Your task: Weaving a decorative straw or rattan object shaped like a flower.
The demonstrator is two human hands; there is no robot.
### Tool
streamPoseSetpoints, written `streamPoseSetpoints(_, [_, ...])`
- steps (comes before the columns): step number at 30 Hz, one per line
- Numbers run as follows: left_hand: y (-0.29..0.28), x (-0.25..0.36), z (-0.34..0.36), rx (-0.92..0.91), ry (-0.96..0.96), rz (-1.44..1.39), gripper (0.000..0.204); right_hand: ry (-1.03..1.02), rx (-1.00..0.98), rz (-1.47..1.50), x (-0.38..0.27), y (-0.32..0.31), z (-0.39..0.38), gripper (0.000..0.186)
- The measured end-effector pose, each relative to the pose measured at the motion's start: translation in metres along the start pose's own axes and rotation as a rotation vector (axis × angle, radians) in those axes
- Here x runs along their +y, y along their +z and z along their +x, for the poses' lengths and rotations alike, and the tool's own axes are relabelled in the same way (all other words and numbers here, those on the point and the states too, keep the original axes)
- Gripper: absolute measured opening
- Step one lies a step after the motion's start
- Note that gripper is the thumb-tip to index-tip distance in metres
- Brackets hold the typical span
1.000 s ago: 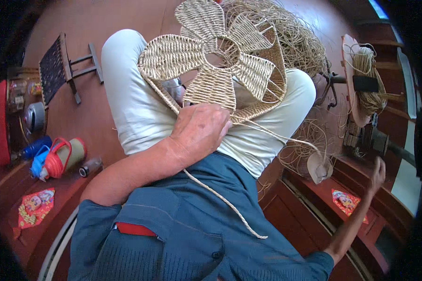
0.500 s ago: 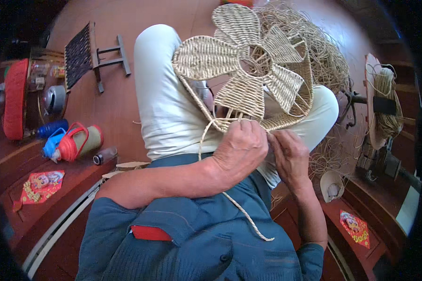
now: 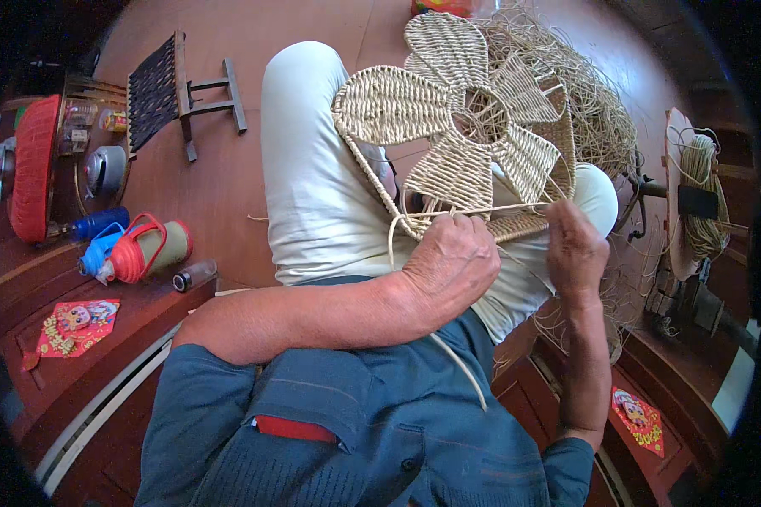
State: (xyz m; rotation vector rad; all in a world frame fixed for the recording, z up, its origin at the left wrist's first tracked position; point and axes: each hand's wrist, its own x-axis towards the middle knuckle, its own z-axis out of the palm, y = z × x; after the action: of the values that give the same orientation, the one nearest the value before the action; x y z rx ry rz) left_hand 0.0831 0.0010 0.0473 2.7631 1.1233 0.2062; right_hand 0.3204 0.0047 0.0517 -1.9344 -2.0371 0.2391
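Note:
A woven straw piece with flower-petal panels [image 3: 383, 106] and a rim frame rests on my white-trousered legs. My left hand [image 3: 457, 258] is closed on its lower edge, beneath the bottom petal, where bare spokes show. My right hand [image 3: 575, 249], slightly blurred, is raised at the piece's lower right, fingers closed on a pale straw cord [image 3: 516, 205] stretched across the spokes from the left. A loop of cord hangs left of my left hand, and a loose end [image 3: 468, 376] trails over my blue shirt.
Tangled straw [image 3: 600, 110] lies beyond the piece. A small stool [image 3: 152, 89] stands upper left; a kettle [image 3: 105, 171], red flask [image 3: 148, 251] and blue bottle [image 3: 100, 224] sit left. At right are a cord bundle on a board [image 3: 700, 177] and red decoration [image 3: 637, 418].
My right hand came in from the far right to the piece, then moved up and rightward, drawing cord taut. My left hand stays on the edge. The view has shifted.

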Motion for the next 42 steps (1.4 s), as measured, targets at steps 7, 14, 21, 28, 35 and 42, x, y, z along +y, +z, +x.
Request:
streamPoseSetpoints(7, [-0.004, -0.011, 0.000, 0.011, 0.016, -0.134, 0.014, 0.195, 0.057, 0.054, 0.078, -0.058, -0.012, 0.020])
streamPoseSetpoints(14, [-0.008, -0.013, 0.003, -0.070, -0.033, -0.133, 0.013, 0.428, 0.096, -0.361, 0.284, -0.109, -0.050, 0.019])
streamPoseSetpoints(21, [-0.002, -0.034, 0.000, -0.011, 0.000, -0.387, 0.010, 1.003, -0.064, -0.754, 0.484, -0.353, -0.210, 0.069])
streamPoseSetpoints(28, [0.006, -0.044, 0.009, -0.115, -0.088, -0.516, 0.019, 0.581, -0.082, 0.297, 0.114, -0.128, -0.085, 0.023])
streamPoseSetpoints(35, [0.002, -0.035, 0.007, -0.031, -0.124, -0.533, 0.020, 0.634, -0.205, 0.852, -0.061, -0.009, -0.085, 0.032])
streamPoseSetpoints(42, [0.008, -0.034, 0.005, 0.011, -0.138, -0.498, 0.017, 0.400, -0.147, 0.634, -0.068, 0.003, -0.061, 0.050])
